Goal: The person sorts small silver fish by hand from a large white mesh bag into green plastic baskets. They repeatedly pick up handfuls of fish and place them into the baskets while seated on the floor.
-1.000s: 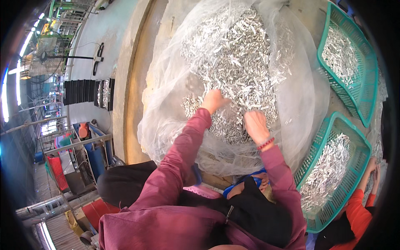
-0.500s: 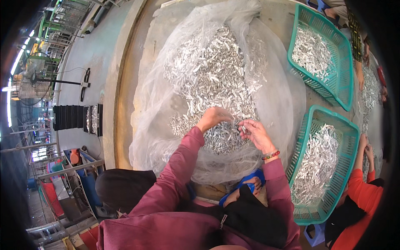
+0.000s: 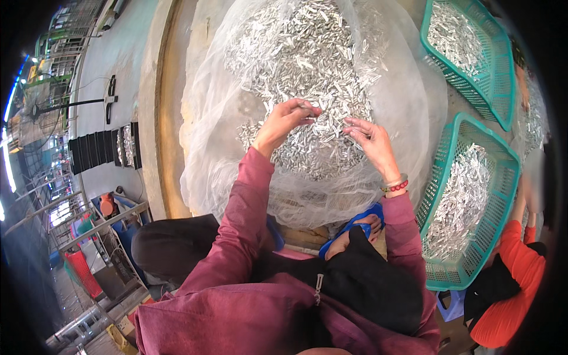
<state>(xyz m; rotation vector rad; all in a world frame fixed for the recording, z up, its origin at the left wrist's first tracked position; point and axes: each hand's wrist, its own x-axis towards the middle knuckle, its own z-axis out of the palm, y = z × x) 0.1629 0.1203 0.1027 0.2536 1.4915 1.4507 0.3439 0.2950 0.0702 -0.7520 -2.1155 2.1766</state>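
Observation:
A large heap of small silvery metal pieces (image 3: 302, 65) lies on a sheer white net (image 3: 213, 154) spread in front of me. My left hand (image 3: 289, 121) hovers over the nearer part of the heap, its thumb and fingers pinched together. Whatever the pinch holds is too small to make out. To the right, my right hand (image 3: 373, 144) is above the heap's right side with fingers stretched out and apart, pointing left. Nothing shows in it. The two hands do not touch.
Two green plastic baskets (image 3: 441, 171) stand on the right, both holding silvery pieces (image 3: 458, 207). Beyond them a person in an orange top (image 3: 512, 284) works at another heap. A raised concrete edge (image 3: 151, 118) runs along the left. A standing fan (image 3: 41, 109) is farther left.
The whole view has shifted, so the heap and baskets sit higher. My hands have moved apart; the left has lifted off the pieces, and the right's fingers have spread from a pinch.

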